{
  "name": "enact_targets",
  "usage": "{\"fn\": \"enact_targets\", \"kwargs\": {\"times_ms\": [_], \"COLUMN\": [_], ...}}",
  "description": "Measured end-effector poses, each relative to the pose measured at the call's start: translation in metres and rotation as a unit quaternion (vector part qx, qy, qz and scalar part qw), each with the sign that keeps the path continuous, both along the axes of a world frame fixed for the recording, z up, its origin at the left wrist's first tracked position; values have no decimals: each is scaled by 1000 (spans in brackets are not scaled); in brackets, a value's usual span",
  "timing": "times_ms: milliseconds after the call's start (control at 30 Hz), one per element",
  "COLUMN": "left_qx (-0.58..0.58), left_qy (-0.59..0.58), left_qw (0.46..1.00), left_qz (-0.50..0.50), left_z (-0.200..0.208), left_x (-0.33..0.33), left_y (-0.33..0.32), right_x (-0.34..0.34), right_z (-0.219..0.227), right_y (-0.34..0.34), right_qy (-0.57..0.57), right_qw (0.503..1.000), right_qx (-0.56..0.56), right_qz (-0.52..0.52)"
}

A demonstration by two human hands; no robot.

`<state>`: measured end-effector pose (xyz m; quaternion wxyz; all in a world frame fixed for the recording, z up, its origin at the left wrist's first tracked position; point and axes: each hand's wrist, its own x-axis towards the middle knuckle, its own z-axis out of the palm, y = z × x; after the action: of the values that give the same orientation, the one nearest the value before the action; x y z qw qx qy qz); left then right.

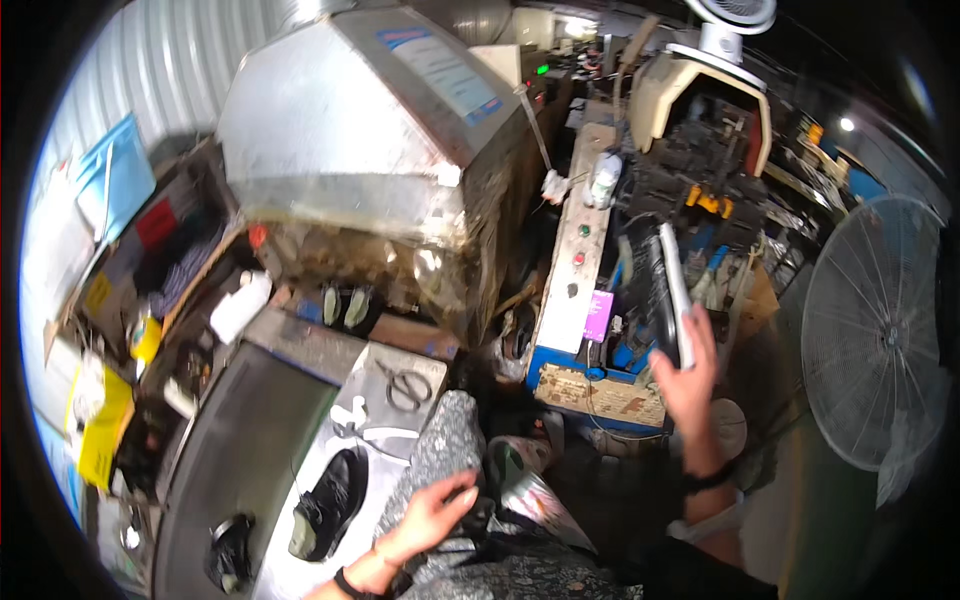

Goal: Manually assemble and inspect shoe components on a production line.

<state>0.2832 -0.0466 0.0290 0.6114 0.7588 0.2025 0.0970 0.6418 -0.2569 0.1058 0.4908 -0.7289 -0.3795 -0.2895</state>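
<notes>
My right hand (688,375) grips the heel end of a black shoe with a white sole (676,295), thumb on one side and fingers along the sole. The shoe is on edge, over the front of a machine (690,180) with dark metal parts and a yellow piece. My left hand (432,517) hovers by my patterned trouser leg (432,445), fingers loosely bent with nothing visible in them. Near it a black shoe (330,505) lies on a pale ledge, and another dark shoe (230,552) is on a dark belt (250,430).
Scissors (404,386) lie on the ledge. A metal hood (350,130) stands behind the belt. The machine's panel has buttons (580,258), a purple card (598,316) and a bottle (604,180). A large caged fan (880,335) stands at right. Boxes and a yellow bag (98,425) are left.
</notes>
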Motion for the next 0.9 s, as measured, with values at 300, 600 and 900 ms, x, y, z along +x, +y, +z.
{"fn": "enact_targets", "kwargs": {"times_ms": [300, 600, 900], "left_qx": [-244, 205, 376], "left_qy": [-145, -4, 334], "left_qw": [950, 974, 843], "left_qz": [134, 100, 194], "left_z": [30, 21, -45], "left_x": [14, -121, -233], "left_y": [44, 45, 100], "right_x": [-183, -197, -136], "right_z": [-56, -69, -145], "right_y": [86, 91, 368], "right_qy": [501, 747, 530], "right_qw": [671, 408, 755], "right_qx": [23, -139, 147], "right_qz": [546, 506, 358]}}
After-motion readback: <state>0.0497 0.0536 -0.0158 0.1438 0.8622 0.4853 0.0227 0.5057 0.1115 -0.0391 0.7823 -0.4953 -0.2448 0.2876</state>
